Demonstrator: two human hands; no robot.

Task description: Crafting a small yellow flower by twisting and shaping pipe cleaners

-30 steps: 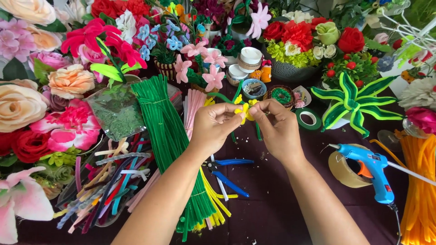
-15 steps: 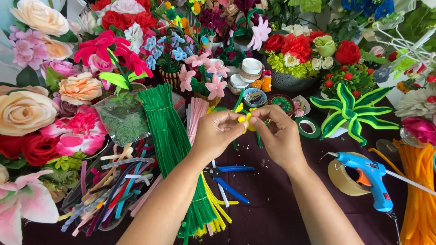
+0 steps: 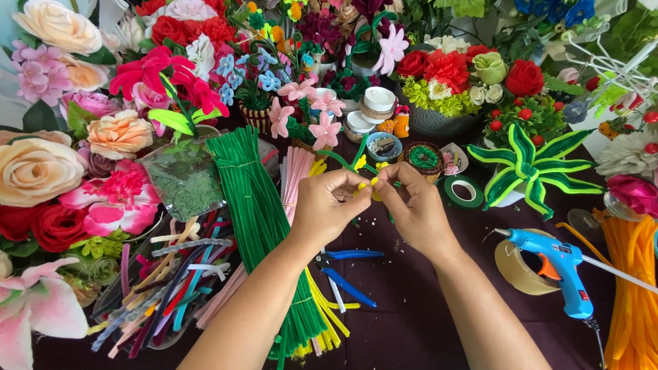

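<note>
My left hand (image 3: 331,205) and my right hand (image 3: 413,207) meet above the dark table, fingertips pinched together on a small yellow pipe-cleaner piece (image 3: 367,183). A green stem (image 3: 340,160) runs off to the upper left behind my left fingers. Just left of my left wrist lies a thick bundle of green pipe cleaners (image 3: 258,214), with a pink bundle (image 3: 295,175) beside it. Blue-handled pliers (image 3: 346,270) lie on the table under my forearms.
A blue glue gun (image 3: 556,267) rests on a roll of tape (image 3: 517,268) at the right, next to orange pipe cleaners (image 3: 630,294). A heap of mixed coloured pipe cleaners (image 3: 164,284) lies at the left. Artificial flowers (image 3: 41,171) and small pots (image 3: 423,159) ring the work area.
Both hands stay together on the yellow piece, working it with small finger movements. The view has shifted slightly down and right.
</note>
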